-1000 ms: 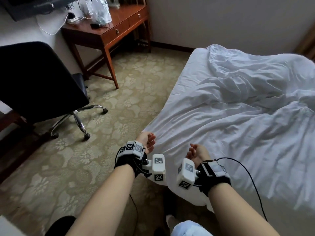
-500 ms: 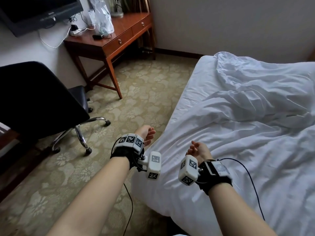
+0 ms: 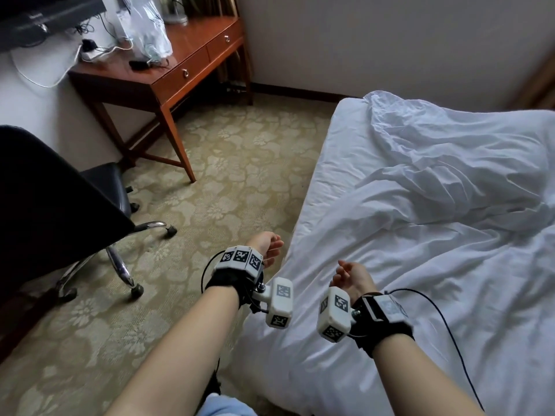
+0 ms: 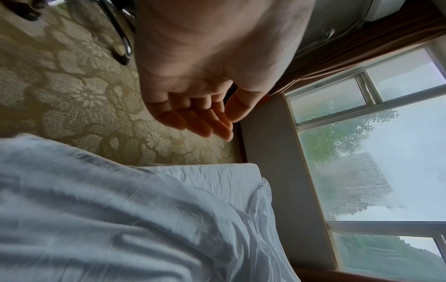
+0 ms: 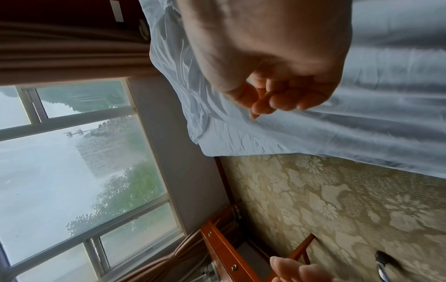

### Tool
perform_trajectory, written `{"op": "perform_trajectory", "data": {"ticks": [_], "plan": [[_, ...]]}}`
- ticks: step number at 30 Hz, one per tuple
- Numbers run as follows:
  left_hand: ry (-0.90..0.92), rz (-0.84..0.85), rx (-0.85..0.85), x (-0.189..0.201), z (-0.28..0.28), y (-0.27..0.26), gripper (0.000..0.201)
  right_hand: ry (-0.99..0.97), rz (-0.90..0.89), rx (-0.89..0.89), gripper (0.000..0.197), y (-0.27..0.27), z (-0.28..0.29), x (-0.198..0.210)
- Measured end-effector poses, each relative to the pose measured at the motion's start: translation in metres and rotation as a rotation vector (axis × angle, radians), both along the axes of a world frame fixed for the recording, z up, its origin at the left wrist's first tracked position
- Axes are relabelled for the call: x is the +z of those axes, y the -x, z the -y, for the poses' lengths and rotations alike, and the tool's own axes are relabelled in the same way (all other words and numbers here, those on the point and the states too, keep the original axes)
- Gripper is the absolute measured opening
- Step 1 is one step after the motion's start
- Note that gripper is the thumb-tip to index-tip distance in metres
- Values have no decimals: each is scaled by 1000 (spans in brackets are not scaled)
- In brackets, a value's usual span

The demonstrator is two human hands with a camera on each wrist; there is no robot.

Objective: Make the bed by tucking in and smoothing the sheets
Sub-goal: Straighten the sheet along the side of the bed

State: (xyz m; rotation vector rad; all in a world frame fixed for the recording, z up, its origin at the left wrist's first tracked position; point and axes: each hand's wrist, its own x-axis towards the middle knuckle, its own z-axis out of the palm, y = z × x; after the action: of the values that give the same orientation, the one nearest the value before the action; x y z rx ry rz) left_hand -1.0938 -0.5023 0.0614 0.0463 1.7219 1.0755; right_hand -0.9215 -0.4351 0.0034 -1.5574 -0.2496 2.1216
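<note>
Both hands empty at the near corner of an unmade bed.

Nearest, the left hand (image 3: 265,249) hangs over the carpet just off the bed's left edge, fingers loosely extended, holding nothing; the right hand (image 3: 350,276) hovers above the near corner, fingers loosely curled, also empty. The white sheet (image 3: 420,265) (thin, soft cotton by its look) drapes untucked over that edge in long creases. Farther up it bunches into crumpled folds by the far edge. Judging from this, tucking and smoothing remain almost wholly undone.
</note>
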Motion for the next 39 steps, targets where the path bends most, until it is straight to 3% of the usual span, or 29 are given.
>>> {"op": "perform_trajectory", "data": {"ticks": [3,10,16,24,30,39], "plan": [[-3,16,-76,-5,-11,28,25,1,23,-57,30,23,0,-6],[32,55,-250,-19,-18,159,25,51,50,-305,32,146,29,-36],[65,7,-389,-13,-14,257,22,48,117,-433,30,222,60,-23],[25,77,-415,-2,-19,310,28,22,180,-546,26,262,72,-5],[-94,111,-437,26,-31,330,25,-73,226,-630,29,275,62,31],[-215,53,-435,58,-42,361,26,-195,285,-637,31,294,33,66]]}}
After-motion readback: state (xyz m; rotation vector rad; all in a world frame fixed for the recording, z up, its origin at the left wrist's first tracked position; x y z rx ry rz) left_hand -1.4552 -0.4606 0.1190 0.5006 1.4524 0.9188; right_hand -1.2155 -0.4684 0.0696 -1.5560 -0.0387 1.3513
